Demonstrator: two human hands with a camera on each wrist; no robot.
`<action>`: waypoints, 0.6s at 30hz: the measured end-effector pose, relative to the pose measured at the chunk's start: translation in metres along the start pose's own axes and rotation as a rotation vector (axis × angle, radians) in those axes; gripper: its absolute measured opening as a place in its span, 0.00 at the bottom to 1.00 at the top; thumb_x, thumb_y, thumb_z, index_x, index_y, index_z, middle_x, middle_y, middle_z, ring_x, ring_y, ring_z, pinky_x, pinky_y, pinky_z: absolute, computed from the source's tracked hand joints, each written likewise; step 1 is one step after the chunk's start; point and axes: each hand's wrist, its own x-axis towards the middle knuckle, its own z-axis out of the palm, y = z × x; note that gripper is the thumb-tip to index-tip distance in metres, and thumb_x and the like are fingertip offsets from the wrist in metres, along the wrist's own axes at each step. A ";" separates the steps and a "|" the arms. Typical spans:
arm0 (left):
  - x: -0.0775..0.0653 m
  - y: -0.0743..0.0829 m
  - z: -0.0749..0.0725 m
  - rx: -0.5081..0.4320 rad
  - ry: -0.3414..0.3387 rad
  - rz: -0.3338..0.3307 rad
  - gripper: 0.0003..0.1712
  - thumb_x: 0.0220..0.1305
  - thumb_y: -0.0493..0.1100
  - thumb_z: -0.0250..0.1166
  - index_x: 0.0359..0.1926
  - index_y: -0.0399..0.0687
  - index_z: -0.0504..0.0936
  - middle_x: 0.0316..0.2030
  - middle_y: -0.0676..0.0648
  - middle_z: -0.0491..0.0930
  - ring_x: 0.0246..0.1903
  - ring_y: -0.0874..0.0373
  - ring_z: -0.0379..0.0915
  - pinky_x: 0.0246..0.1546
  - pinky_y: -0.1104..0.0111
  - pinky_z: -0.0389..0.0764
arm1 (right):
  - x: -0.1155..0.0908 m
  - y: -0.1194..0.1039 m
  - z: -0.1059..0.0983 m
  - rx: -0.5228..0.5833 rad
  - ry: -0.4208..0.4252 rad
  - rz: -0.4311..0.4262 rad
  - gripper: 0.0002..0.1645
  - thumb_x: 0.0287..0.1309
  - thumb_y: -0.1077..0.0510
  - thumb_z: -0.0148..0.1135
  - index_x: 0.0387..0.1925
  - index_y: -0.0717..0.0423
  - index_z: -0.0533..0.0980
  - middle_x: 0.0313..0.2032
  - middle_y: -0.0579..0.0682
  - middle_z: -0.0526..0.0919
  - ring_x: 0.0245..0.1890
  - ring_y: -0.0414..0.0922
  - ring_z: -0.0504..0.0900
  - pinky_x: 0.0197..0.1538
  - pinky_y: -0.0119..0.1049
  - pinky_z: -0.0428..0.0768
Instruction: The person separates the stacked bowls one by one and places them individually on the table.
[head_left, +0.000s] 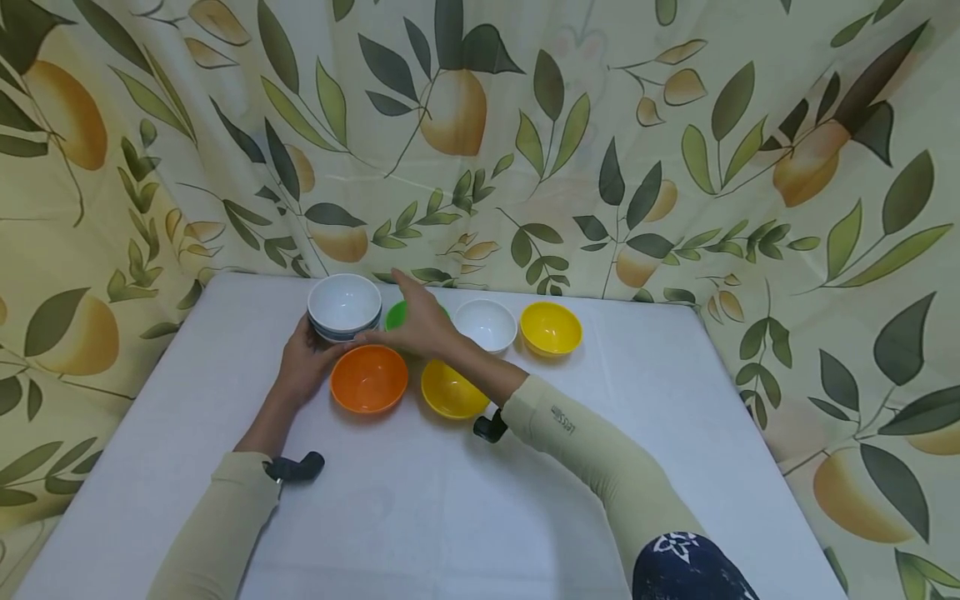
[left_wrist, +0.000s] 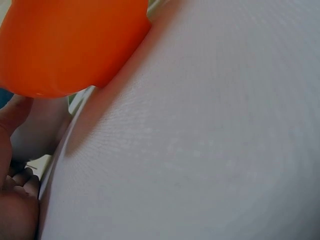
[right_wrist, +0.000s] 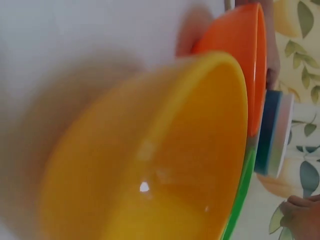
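Observation:
At the back left of the table, a white bowl (head_left: 345, 302) sits stacked on a blue bowl (right_wrist: 268, 131). My left hand (head_left: 303, 367) holds this stack from its near side, fingers at the left and thumb across the front. The right hand (head_left: 422, 323) reaches over a green bowl (head_left: 396, 314) beside the stack, thumb toward the stack and fingers extended; nothing shows in its grasp. In front stand an orange bowl (head_left: 369, 379) and a yellow bowl (head_left: 452, 392), the latter partly under the right forearm.
Another white bowl (head_left: 486, 325) and a second yellow bowl (head_left: 551, 328) stand to the right in the back row. A white cloth covers the table (head_left: 420, 517). Behind it hangs a fruit-and-leaf patterned curtain (head_left: 525, 208).

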 end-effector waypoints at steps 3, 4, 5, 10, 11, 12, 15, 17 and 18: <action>0.000 0.001 -0.001 -0.002 0.002 0.011 0.64 0.66 0.55 0.75 0.86 0.53 0.40 0.83 0.41 0.48 0.81 0.43 0.43 0.79 0.47 0.51 | 0.011 -0.004 0.003 -0.023 -0.021 0.003 0.75 0.48 0.31 0.81 0.84 0.55 0.49 0.81 0.53 0.56 0.79 0.51 0.59 0.76 0.52 0.67; 0.000 0.001 -0.001 -0.005 0.002 0.015 0.64 0.66 0.55 0.76 0.86 0.53 0.40 0.83 0.41 0.48 0.81 0.43 0.43 0.79 0.47 0.51 | 0.015 -0.005 0.004 -0.030 -0.028 0.006 0.75 0.48 0.30 0.81 0.84 0.56 0.49 0.81 0.54 0.57 0.78 0.51 0.60 0.76 0.52 0.68; 0.000 0.002 -0.001 -0.005 0.003 0.019 0.64 0.66 0.55 0.76 0.86 0.53 0.40 0.83 0.41 0.48 0.81 0.43 0.43 0.79 0.47 0.52 | 0.018 -0.006 0.005 -0.032 -0.033 0.009 0.75 0.48 0.31 0.81 0.84 0.57 0.50 0.81 0.55 0.58 0.78 0.52 0.61 0.75 0.52 0.68; -0.001 0.002 -0.003 -0.001 -0.005 0.014 0.63 0.67 0.55 0.75 0.86 0.51 0.40 0.83 0.40 0.48 0.81 0.41 0.44 0.78 0.45 0.53 | 0.032 -0.005 0.015 -0.037 -0.055 0.004 0.75 0.47 0.32 0.82 0.82 0.62 0.52 0.77 0.58 0.65 0.73 0.52 0.69 0.71 0.47 0.75; -0.001 0.002 -0.003 0.002 -0.007 0.012 0.63 0.67 0.54 0.75 0.86 0.51 0.40 0.83 0.40 0.48 0.81 0.41 0.44 0.78 0.45 0.53 | 0.034 -0.003 0.018 -0.034 -0.056 -0.011 0.74 0.47 0.32 0.82 0.81 0.62 0.54 0.75 0.58 0.67 0.70 0.51 0.71 0.69 0.45 0.77; -0.001 0.002 -0.003 0.003 -0.009 0.010 0.63 0.68 0.54 0.74 0.86 0.51 0.40 0.83 0.39 0.48 0.81 0.41 0.43 0.78 0.45 0.52 | 0.037 -0.001 0.021 -0.021 -0.058 -0.038 0.71 0.47 0.33 0.83 0.80 0.62 0.57 0.72 0.57 0.70 0.68 0.50 0.73 0.67 0.43 0.78; 0.000 0.001 -0.003 0.008 -0.010 0.015 0.63 0.67 0.57 0.74 0.86 0.50 0.40 0.83 0.39 0.48 0.81 0.40 0.43 0.79 0.44 0.52 | 0.045 0.004 0.027 0.000 -0.070 -0.102 0.64 0.45 0.35 0.85 0.76 0.58 0.64 0.65 0.53 0.77 0.60 0.47 0.78 0.60 0.36 0.82; 0.000 0.000 -0.003 0.006 -0.009 0.019 0.64 0.66 0.58 0.74 0.86 0.49 0.40 0.83 0.38 0.48 0.81 0.40 0.43 0.79 0.44 0.51 | 0.048 0.005 0.029 -0.004 -0.076 -0.117 0.62 0.44 0.36 0.86 0.74 0.57 0.66 0.62 0.51 0.79 0.57 0.45 0.79 0.56 0.35 0.83; 0.000 0.000 -0.003 0.008 -0.008 0.019 0.65 0.66 0.59 0.74 0.86 0.49 0.40 0.83 0.38 0.48 0.81 0.40 0.43 0.79 0.44 0.51 | 0.050 0.005 0.030 -0.007 -0.082 -0.116 0.62 0.43 0.37 0.86 0.74 0.57 0.66 0.62 0.51 0.80 0.56 0.45 0.80 0.56 0.34 0.83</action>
